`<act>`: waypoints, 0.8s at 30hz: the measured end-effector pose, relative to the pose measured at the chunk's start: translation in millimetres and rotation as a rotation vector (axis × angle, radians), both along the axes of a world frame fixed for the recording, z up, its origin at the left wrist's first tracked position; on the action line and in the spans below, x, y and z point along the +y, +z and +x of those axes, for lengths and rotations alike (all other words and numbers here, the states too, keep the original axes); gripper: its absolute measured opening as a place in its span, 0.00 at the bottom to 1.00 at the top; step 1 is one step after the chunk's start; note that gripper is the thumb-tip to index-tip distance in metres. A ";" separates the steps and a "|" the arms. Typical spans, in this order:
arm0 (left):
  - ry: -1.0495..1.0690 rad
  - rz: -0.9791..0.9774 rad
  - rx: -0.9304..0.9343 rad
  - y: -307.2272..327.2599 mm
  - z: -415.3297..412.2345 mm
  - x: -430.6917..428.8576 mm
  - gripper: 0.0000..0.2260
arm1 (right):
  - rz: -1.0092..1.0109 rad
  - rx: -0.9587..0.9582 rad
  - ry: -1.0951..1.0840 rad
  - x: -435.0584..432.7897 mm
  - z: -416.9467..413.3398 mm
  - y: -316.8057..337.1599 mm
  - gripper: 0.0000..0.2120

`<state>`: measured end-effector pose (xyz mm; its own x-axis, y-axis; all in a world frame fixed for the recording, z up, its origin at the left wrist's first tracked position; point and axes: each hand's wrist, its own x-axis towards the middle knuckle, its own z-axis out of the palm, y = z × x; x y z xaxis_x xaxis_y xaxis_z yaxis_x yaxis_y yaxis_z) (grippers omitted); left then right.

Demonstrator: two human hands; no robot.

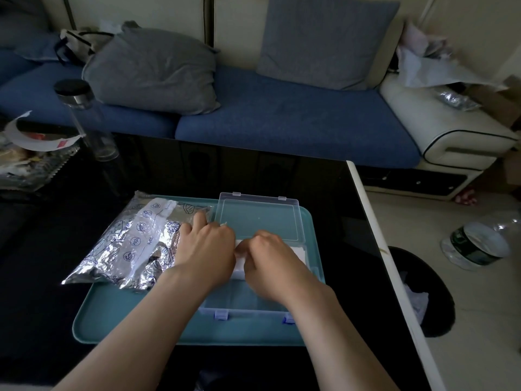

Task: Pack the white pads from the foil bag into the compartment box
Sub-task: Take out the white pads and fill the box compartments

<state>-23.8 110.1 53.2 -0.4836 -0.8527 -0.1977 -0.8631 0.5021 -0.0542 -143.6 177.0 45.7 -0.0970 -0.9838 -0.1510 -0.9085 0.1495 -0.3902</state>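
Table: a glossy black table with a pale edge along its right side carries a teal tray.
Left of the tray: a glass bottle with a dark cap stands upright near a heap of packets and paper, well apart from the hands.
Behind: a blue sofa with a slumped grey cushion.
Floor at right: a plastic bottle lies on its side near a black bin.
Foil bag: the crumpled foil bag lies on the tray's left part, its near corner hanging over the rim, its right end just beside the left hand.
Compartment box: the clear compartment box sits on the tray's right part, its lid swung open and lying flat on the far side.
In the way: both forearms cross the box and hide most of its inside, so the compartments cannot be told apart.
Left hand: the left hand is palm down over the box's left end, fingers bent downward; the tips are hidden and I cannot tell whether they grip anything.
Right hand: the right hand is knuckles up, its fingers curled onto the pads.
White pads: the white pads lie in the far part of the box, showing between the two hands and again past the right hand's knuckles.
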 end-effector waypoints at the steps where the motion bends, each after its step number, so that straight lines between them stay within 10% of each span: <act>1: -0.001 0.003 0.003 0.7 0.8 0.1 0.11 | -0.006 -0.005 -0.009 0.1 0.4 -0.3 0.21; 5: -0.013 -0.029 0.173 -0.9 3.3 -3.6 0.13 | -0.091 -0.017 -0.060 -0.3 -2.2 1.6 0.17; 8: 0.042 -0.091 0.685 0.8 6.9 -11.0 0.16 | -0.264 -0.063 -0.166 -7.5 -1.5 2.1 0.15; 15: 0.216 0.310 1.200 15.2 25.5 -22.0 0.11 | -0.258 -0.700 -0.422 -17.9 10.9 13.5 0.15; 18: 0.321 0.393 1.275 17.5 32.8 -24.9 0.08 | -0.297 -0.859 -0.518 -18.9 14.4 16.1 0.06; 24: 0.256 -0.033 0.916 10.9 52.8 -32.0 0.08 | -0.239 -0.839 -0.683 -22.4 13.6 19.1 0.08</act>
<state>29.0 78.1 64.1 -0.2360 -0.9527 0.1914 -0.6609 0.3017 0.6871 -130.0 154.7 64.8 -0.5862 -0.7748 -0.2366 -0.0970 0.3571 -0.9290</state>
